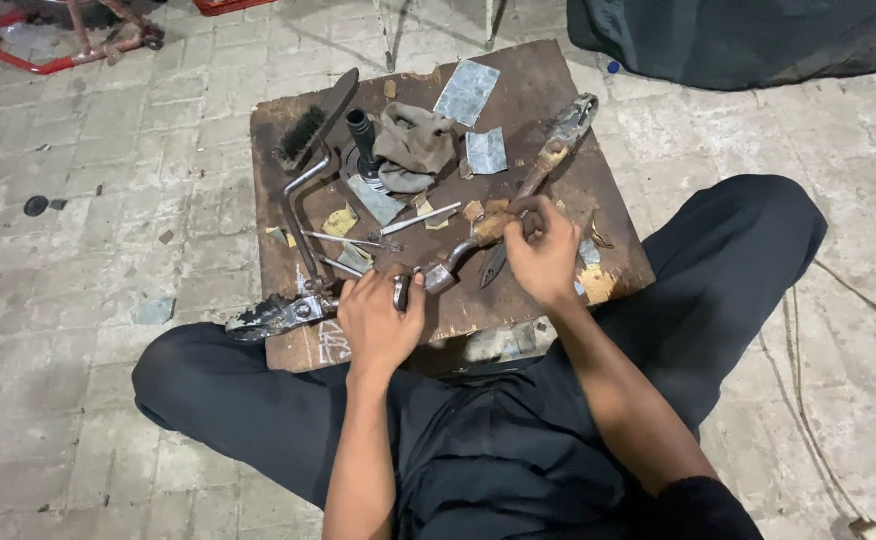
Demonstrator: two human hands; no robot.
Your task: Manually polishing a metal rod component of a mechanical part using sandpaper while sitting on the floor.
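Note:
My left hand [380, 318] grips a small metal part [401, 291] at the near edge of a worn wooden board [518, 100]. My right hand [541, 250] closes around the wooden-looking handle of a long rusty metal tool [548, 160] that runs diagonally toward the board's far right. The tool's lower metal end [440, 278] sits just beside my left hand's fingers. A hacksaw frame [303, 215] lies to the left, its handle [263, 318] hanging over the board's near-left edge.
On the board lie a black brush [310, 125], a black-handled tool [363, 140], a grey rag [413, 145], grey sheet pieces [466, 92], thin metal rods [413, 222] and scraps. My crossed legs in dark trousers [718, 250] flank the board. A red metal frame [58, 45] stands far left on paving.

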